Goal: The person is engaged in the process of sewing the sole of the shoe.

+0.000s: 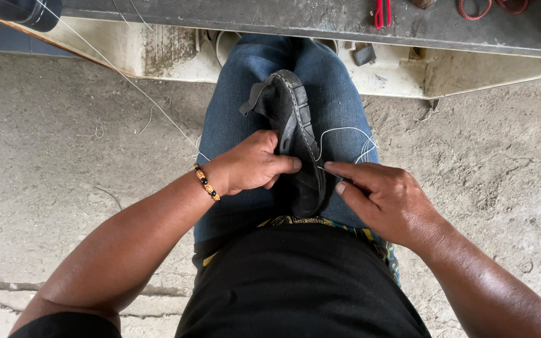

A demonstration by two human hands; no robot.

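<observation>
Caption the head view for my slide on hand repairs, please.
Left hand grips a black shoe on the lap; right hand pinches white thread at its sole.

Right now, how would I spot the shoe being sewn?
Find the blue denim jeans on the seated person's lap. On them stands a black shoe with a ridged rubber sole, held by the left hand. Only it has white thread along its edge.

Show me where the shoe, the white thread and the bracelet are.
shoe point(295, 134): head view, on its black sole.
white thread point(345, 129): head view, on the loop above the right hand.
bracelet point(206, 182): head view, on the beads.
</observation>
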